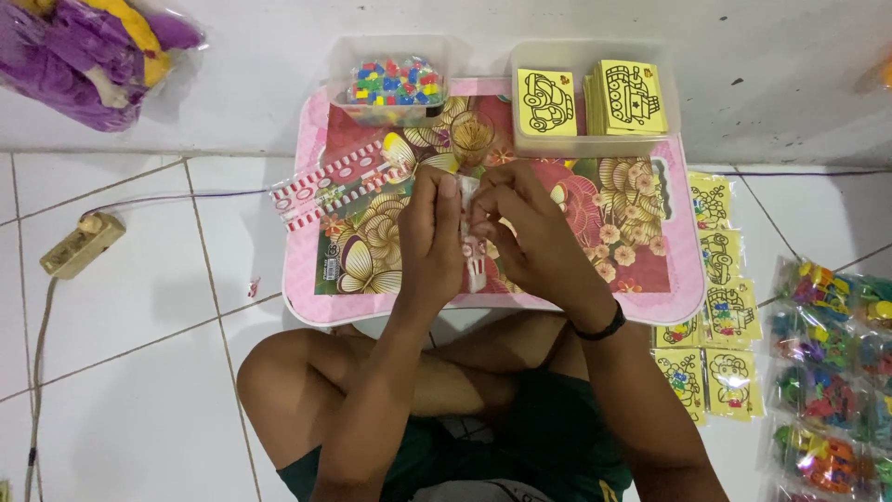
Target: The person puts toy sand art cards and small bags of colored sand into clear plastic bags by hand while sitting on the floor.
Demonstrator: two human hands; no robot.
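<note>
Yellow picture cards (629, 96) fill a clear tub at upper right; packets (827, 372) line the right edge. At centre, your left hand (429, 237) and right hand (525, 232) pinch a small clear packet (469, 223).

purple bag (79, 56) — far left | power strip (81, 244) | toy packets (827, 372) — right

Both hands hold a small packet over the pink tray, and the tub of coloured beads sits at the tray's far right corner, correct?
Not quite. In the head view, the tub of coloured beads sits at the far left of the pink tray; the far right tub holds yellow cards. Both hands, left hand and right hand, do hold the small packet.
</note>
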